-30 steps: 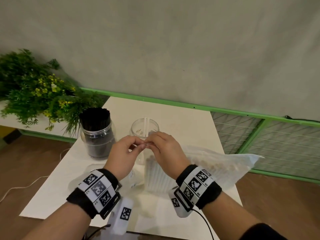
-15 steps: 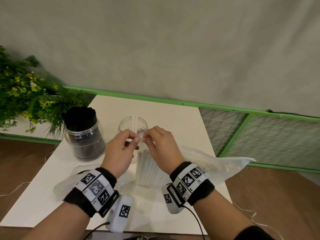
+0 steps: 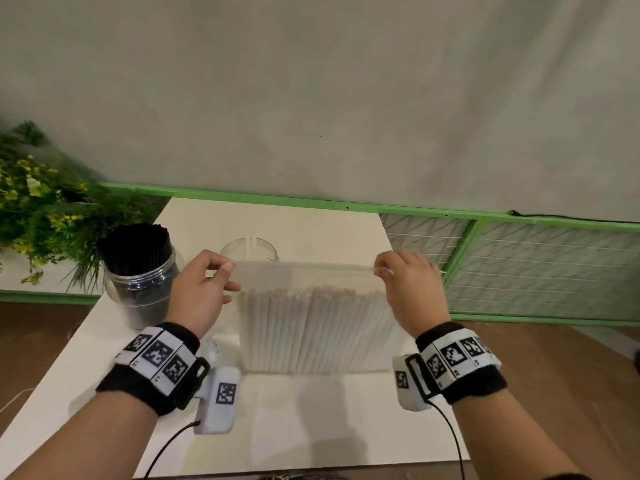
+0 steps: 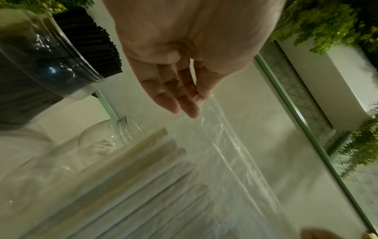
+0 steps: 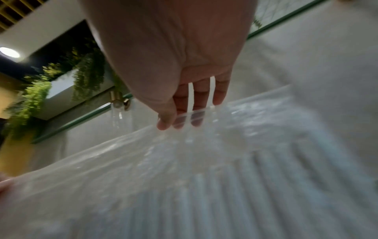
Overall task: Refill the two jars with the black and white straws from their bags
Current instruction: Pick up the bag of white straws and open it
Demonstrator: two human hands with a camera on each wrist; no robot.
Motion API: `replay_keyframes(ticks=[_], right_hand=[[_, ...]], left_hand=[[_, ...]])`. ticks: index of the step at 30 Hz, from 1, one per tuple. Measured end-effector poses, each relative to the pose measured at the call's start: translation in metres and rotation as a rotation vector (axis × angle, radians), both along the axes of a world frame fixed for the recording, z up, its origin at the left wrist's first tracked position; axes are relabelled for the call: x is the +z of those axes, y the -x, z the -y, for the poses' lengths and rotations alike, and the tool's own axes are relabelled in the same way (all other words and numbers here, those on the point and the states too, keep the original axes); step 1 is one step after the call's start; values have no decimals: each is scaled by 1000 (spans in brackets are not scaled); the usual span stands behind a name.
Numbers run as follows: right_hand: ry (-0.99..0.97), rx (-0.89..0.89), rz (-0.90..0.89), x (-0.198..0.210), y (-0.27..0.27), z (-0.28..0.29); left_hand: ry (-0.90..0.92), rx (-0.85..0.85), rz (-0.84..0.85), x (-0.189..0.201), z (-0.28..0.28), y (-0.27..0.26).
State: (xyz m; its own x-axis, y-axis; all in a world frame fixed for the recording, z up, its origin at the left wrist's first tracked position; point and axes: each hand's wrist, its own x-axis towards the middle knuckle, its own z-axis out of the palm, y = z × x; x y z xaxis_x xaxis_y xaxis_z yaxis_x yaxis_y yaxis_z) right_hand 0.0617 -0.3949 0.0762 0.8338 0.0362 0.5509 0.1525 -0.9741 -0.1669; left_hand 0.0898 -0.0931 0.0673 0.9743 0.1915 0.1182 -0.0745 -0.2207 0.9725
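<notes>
Landmark: the clear bag of white straws, standing upright on the white table in front of you; every place below is given from it.

Far left of the bag: the jar of black straws, packed full and standing clear of your hands. The leafy plant sits further left again.

Left top corner of the bag: your left hand pinches the bag's top strip between thumb and forefinger; the left wrist view shows the other fingers loosely extended beside the film.

Behind the bag, toward its left end: the nearly empty clear jar, with only a couple of white straws upright in it. It is partly hidden by the bag's top edge.

Bag contents: the white straws stand in a row, long axis vertical, open ends up just under the stretched strip.

Right top corner of the bag: your right hand pinches the same strip, fingertips closed on the film.

Key relation: the mouth runs left to right between your two pinches and looks taut; whether it is open yet, I cannot tell. The straws lie straight below both grips, and the target jar is behind, nearer your left hand.

Judgement: you will likely need to part the mouth front to back, then lift the straws up and carry them back and left.

Risk: the bag may tip once one corner is let go.
</notes>
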Motion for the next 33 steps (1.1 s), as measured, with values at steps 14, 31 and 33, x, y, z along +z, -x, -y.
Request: replay_keyframes(ticks=[14,31,33], right_hand=[[-324,-153,72,-15,12,58],[-513,-73,152,-16,24,57],[-516,-63,167,-16,26,54]], left_hand=[[62,-18,-20,-10,-8,-13],[-1367,-625,199,30,121,-21],[-1452,-739,48,18,130,-39]])
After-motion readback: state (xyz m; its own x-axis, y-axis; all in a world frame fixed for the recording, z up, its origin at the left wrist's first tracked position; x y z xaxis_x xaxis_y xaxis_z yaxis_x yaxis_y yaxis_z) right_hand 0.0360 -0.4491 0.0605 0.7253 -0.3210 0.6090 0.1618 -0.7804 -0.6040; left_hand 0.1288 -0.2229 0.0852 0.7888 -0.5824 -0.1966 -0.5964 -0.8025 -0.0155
